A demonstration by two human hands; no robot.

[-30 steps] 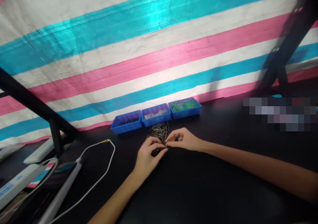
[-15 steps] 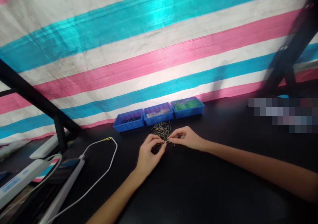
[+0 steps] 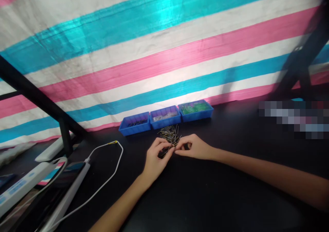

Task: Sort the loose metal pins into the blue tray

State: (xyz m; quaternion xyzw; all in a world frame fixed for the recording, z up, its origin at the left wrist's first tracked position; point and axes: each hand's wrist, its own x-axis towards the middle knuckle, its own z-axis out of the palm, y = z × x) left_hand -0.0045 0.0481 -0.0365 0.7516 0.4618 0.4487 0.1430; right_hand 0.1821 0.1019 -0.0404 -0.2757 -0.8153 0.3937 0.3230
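Observation:
A loose pile of thin metal pins [image 3: 169,132], some dark and some brassy, lies on the black table. At its near edge my left hand [image 3: 156,158] has thumb and fingertips brought together in a pinch. My right hand [image 3: 194,147] pinches from the other side, its fingertips meeting those of the left. Whatever lies between the fingertips is too small and covered to make out. Behind the pile stand three blue trays: the left tray [image 3: 135,130] has dark thin pieces in it, the middle tray [image 3: 166,121] clear pieces, the right tray [image 3: 196,114] green pieces.
At the left, a white cable [image 3: 108,178] loops over the black table [image 3: 205,197]. Beside it lie a dark flat device [image 3: 58,185] and a white power strip [image 3: 23,187]. A striped sheet [image 3: 154,64] hangs behind, with black frame bars [image 3: 38,96] at the sides.
My right hand has shifted slightly down, and its fingertips remain at those of my left hand. The light sliver seen between the fingers before is now mostly covered. The view has moved a little.

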